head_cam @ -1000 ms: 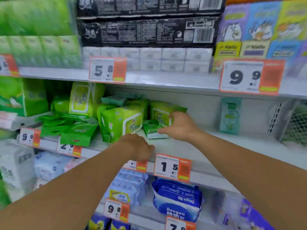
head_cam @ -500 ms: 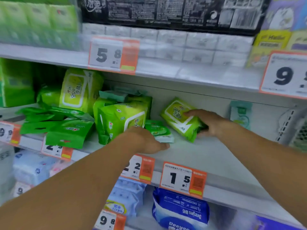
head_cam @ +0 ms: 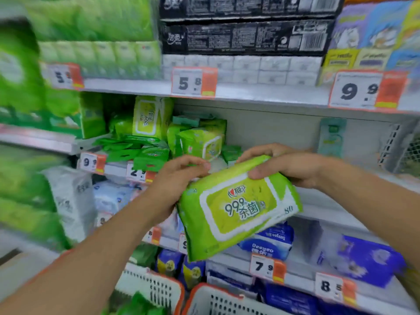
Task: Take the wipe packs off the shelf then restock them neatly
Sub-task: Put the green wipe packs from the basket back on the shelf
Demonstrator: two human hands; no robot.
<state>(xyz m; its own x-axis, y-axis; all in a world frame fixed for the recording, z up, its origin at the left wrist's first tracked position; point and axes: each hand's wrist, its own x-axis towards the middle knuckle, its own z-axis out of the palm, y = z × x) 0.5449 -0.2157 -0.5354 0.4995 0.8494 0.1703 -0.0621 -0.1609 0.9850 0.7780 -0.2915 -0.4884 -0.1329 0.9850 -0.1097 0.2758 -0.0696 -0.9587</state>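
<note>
A large green wipe pack (head_cam: 238, 208) with a yellow-green lid label hangs in front of the shelf, tilted, label toward me. My right hand (head_cam: 286, 164) grips its top edge from the right. My left hand (head_cam: 179, 178) holds its upper left corner and left side. On the middle shelf (head_cam: 284, 160) behind them stand and lie more green wipe packs: an upright one (head_cam: 150, 117), a bulky one (head_cam: 200, 142), flat dark green packs (head_cam: 136, 148) in a loose heap, and a small one (head_cam: 231, 152) partly hidden by my hands.
Two white baskets with orange rims (head_cam: 154, 287) (head_cam: 227, 301) sit low in front of me. Blue packs (head_cam: 268, 242) fill the lower shelves. Black and white tissue boxes (head_cam: 245, 37) sit above. Price tags line the shelf edges. A pale green pack (head_cam: 331, 137) stands at the shelf's back right.
My right hand has pulled the large green pack off the shelf toward me. My left hand has come up from the shelf edge and taken hold of the pack's left side.
</note>
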